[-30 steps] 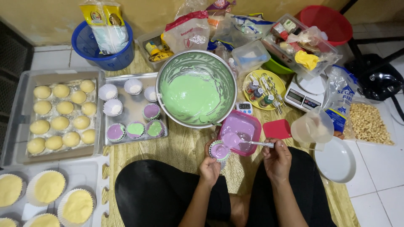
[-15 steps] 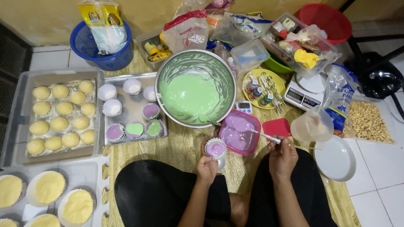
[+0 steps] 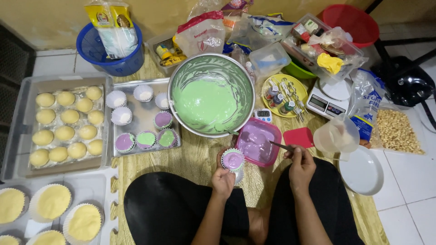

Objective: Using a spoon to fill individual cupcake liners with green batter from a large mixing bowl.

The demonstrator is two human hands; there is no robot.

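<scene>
I'm filling cups: my left hand [image 3: 223,178] is gripping a paper cup [image 3: 233,159] of purple batter beside the pink tub [image 3: 257,141], my right hand [image 3: 299,165] is pinching a spoon [image 3: 282,146] into the tub, and next probably needs another level scoop.

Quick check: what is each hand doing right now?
Left hand: closed around a paper cup of purple batter.
Right hand: closed on a spoon reaching into the pink container.
</scene>
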